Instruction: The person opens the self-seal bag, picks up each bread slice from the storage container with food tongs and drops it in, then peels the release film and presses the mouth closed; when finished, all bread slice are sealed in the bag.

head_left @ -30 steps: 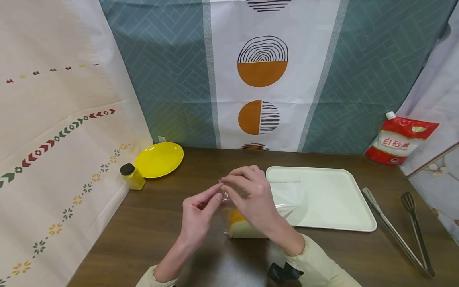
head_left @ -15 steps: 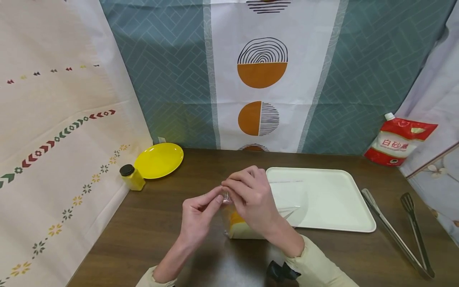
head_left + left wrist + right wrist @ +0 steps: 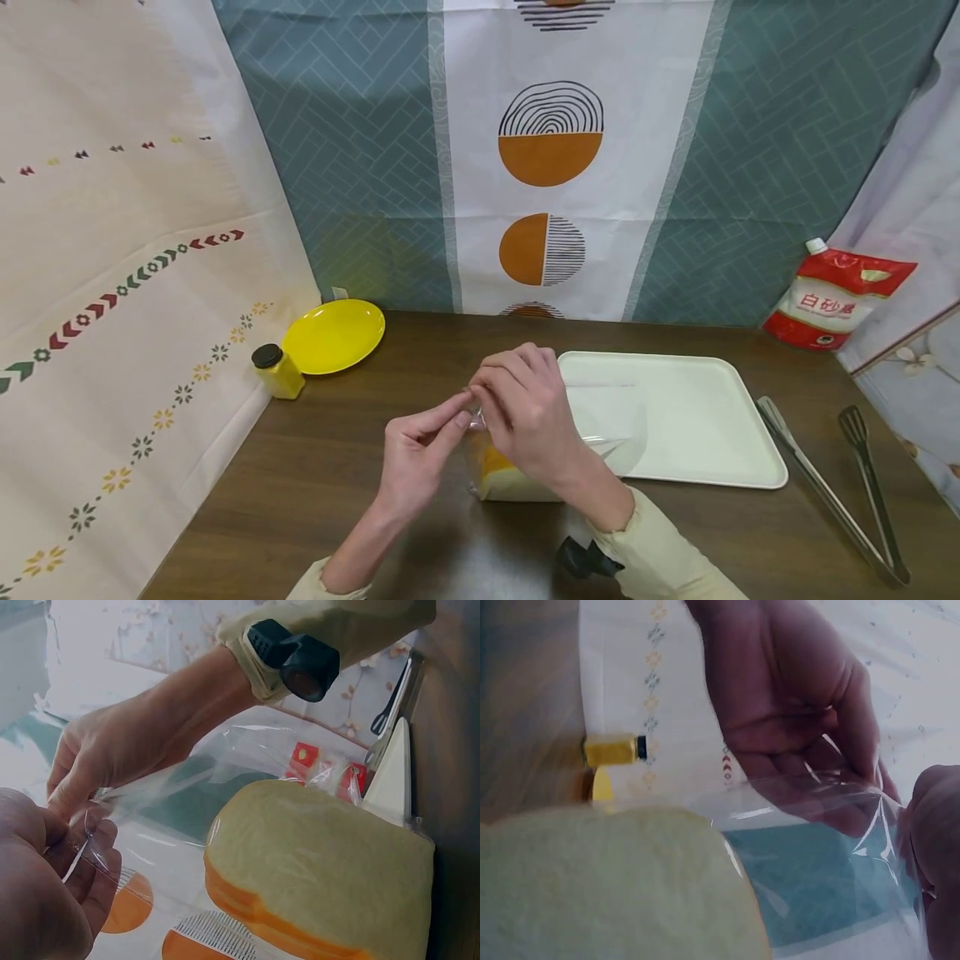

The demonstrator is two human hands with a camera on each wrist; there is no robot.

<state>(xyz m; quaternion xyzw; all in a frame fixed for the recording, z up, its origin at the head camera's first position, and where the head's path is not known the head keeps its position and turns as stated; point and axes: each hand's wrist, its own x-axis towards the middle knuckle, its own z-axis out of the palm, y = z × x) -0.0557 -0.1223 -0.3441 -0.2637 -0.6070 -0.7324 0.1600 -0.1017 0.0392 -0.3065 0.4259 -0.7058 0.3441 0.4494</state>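
Note:
Bread with an orange-yellow crust (image 3: 517, 485) stands inside a clear plastic bag (image 3: 180, 802) on the table, partly behind the right forearm. My left hand (image 3: 415, 454) pinches the gathered top of the bag between thumb and forefinger. Against those fingertips, my right hand (image 3: 527, 410) pinches the same bag edge with its fingers curled. The left wrist view shows the bread's pale cut face (image 3: 322, 862) through the film, with both hands beside it. In the right wrist view the film (image 3: 817, 862) stretches from the bread up to the fingers.
A white tray (image 3: 697, 417) lies behind and right of the bag, with metal tongs (image 3: 825, 492) farther right. At the back right stands a red and white pouch (image 3: 828, 300). A yellow plate (image 3: 335, 337) and a black-capped yellow jar (image 3: 280, 375) are at the back left.
Both hands have shifted slightly to the right at the bag's top. The right fingers are drawn closer together, and both hands still pinch the film.

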